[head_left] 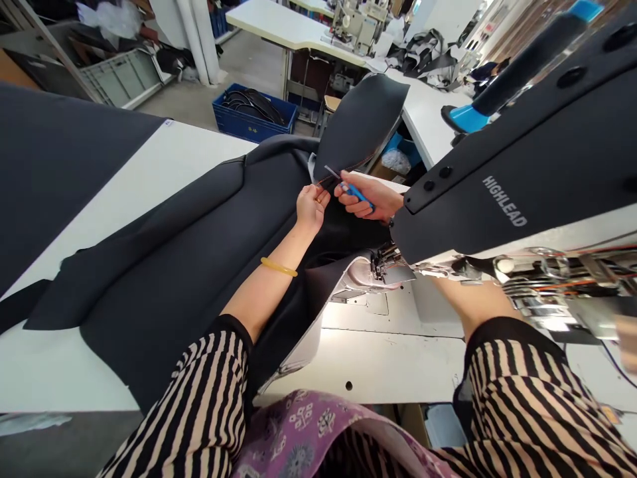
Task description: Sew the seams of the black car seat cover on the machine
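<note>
My left hand (312, 206) pinches the seam edge of a large black leather-like cover (209, 226), just behind the sewing machine's needle area. In my right hand (375, 194) is a pair of blue-handled scissors (356, 194), with the metal blades pointing left at the edge by my left fingertips. A flap of the cover (361, 119) rises beyond both hands, with reddish stitching along its lower border. The cover's near part runs under the presser foot (382, 264). My right forearm passes behind the machine's arm and is partly hidden.
A dark sewing machine head (522, 172) marked HIGHLEAD fills the right side. Its white table (378, 365) lies below. Behind stand a blue crate (253, 131) of black pieces, a grey crate (122, 76) and another sewing machine (361, 26). Black sheet material (60, 166) covers the left.
</note>
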The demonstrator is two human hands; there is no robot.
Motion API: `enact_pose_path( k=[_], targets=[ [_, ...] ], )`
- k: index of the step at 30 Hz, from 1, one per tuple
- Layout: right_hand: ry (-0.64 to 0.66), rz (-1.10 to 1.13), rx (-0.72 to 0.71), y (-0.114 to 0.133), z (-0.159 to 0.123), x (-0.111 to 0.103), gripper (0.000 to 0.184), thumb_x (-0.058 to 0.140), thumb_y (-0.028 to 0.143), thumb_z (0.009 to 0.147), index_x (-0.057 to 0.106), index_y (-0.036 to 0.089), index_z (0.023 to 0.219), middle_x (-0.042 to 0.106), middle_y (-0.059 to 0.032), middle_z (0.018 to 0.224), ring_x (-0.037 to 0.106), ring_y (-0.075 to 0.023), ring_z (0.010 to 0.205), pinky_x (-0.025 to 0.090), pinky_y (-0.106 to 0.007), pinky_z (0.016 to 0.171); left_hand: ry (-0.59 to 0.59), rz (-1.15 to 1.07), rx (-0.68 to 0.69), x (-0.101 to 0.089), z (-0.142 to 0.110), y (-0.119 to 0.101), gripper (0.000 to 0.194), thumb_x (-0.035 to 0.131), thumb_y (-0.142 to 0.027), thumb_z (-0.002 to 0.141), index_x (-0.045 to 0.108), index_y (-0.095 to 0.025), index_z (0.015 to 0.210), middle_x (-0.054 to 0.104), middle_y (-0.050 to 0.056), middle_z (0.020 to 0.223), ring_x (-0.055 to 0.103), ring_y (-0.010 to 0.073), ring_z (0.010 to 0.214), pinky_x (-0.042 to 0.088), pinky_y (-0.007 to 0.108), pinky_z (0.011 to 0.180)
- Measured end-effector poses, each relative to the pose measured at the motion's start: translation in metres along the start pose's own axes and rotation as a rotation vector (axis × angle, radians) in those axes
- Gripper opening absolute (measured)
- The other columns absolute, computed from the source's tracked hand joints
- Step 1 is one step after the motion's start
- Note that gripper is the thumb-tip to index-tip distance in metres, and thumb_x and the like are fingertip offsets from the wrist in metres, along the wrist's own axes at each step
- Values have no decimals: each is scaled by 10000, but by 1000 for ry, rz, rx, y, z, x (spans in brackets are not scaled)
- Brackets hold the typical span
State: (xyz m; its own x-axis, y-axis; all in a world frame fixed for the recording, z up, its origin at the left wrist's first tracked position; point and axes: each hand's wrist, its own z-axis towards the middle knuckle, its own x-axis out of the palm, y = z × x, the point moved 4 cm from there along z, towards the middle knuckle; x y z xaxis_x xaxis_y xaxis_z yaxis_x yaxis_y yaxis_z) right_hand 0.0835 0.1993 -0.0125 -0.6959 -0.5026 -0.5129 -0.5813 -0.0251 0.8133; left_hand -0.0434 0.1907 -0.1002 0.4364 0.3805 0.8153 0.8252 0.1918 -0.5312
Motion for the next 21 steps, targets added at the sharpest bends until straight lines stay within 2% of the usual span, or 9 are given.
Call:
enact_pose_path(
  k=[3, 6, 9, 12, 16, 21],
  targets=[
    [165, 33, 162, 12, 25, 22, 403, 453, 465, 1003, 557, 97, 875, 491, 56, 640, 394, -14, 475, 370, -134, 450, 19, -3, 10, -1, 0, -1, 334, 359, -111, 984, 346, -197, 662, 511, -42, 649, 573, 64, 629, 499, 202, 746],
    [271, 65, 258, 8, 28, 33, 498, 306, 523, 1028, 453, 144, 740, 328, 98, 517, 218, -12, 382, 230, -105, 352, 24, 0, 18, -2, 1, 0, 346, 372, -93, 975, 329, -197, 648, 451, -50, 611, 535, 61, 590, 467, 185, 699],
    [416, 234, 369, 0, 25, 37, 524, 202, 576, 1016, 370, 191, 703, 246, 103, 465, 138, -30, 338, 155, -105, 283, 31, -2, 23, -2, 1, 0, 350, 375, -74, 968, 337, -194, 642, 452, -48, 623, 539, 64, 608, 469, 196, 728],
    [553, 471, 477, 0, 28, 41, 531, 101, 557, 1019, 340, 196, 710, 214, 103, 439, 102, -31, 306, 107, -96, 257, 39, -2, 25, -2, 0, -1, 357, 368, -59, 965, 359, -192, 634, 439, -47, 617, 519, 71, 585, 470, 214, 723],
    [604, 669, 517, 1, 35, 49, 551, 53, 563, 1017, 332, 196, 716, 152, 114, 426, 81, -26, 286, 62, -86, 258, 48, 11, 26, -2, -3, -3, 379, 357, -57, 970, 368, -187, 615, 390, -48, 589, 453, 67, 523, 459, 214, 691],
    [498, 807, 522, -2, 33, 59, 519, 63, 524, 1035, 309, 195, 717, 166, 122, 424, 95, -14, 270, 38, -72, 269, 45, 46, 20, -4, -3, -3, 371, 378, -57, 965, 368, -184, 616, 385, -50, 581, 453, 53, 515, 447, 180, 650]
  ],
)
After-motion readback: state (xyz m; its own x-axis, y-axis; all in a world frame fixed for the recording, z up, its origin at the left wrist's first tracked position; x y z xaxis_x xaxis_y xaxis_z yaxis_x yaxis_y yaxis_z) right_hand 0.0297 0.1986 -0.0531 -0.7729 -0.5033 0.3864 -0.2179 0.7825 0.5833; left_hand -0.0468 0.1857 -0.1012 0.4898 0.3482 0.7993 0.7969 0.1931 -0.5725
